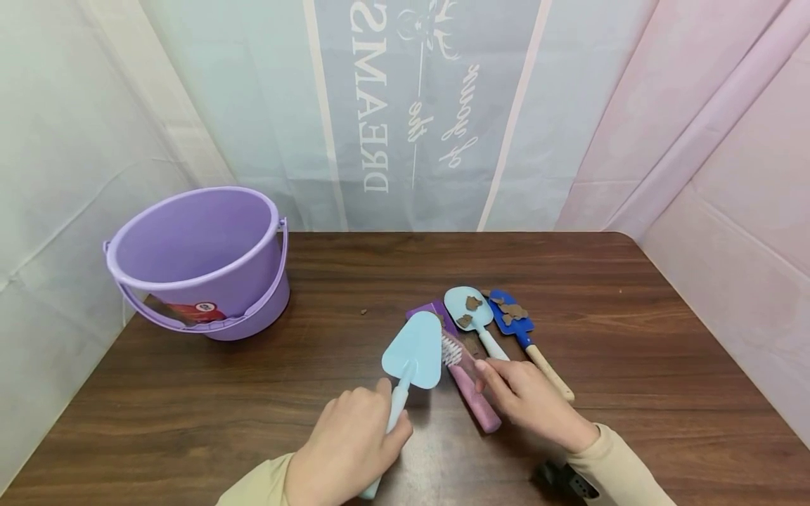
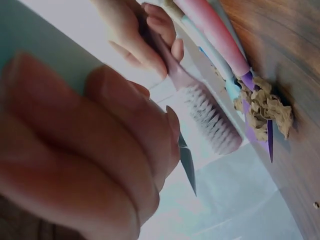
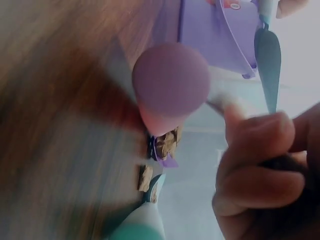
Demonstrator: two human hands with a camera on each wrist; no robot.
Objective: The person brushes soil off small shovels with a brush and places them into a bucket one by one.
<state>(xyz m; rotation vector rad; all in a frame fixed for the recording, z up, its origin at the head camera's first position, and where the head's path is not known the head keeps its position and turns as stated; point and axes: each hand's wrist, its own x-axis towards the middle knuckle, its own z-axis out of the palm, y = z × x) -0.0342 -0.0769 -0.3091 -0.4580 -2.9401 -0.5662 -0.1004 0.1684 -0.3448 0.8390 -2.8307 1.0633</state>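
My left hand (image 1: 348, 439) grips the handle of a light blue toy shovel (image 1: 414, 348), its pointed blade raised over the table, its upper face bare. In my right hand (image 1: 534, 400) is a brush (image 2: 212, 120) with white bristles and a dusky pink handle; in the head view the bristles are right at the blade's right edge. Beneath lies a purple shovel with a pink handle (image 1: 477, 404), its blade partly hidden; brown clumps (image 2: 265, 107) sit on it in the left wrist view.
Right of these lie a round pale blue shovel (image 1: 454, 302) and a dark blue shovel (image 1: 522, 327) with a wooden handle, both bearing brown pieces. A purple bucket (image 1: 253, 277) stands at the left. One small crumb (image 1: 363, 311) lies mid-table. Cloth hangs behind and at both sides.
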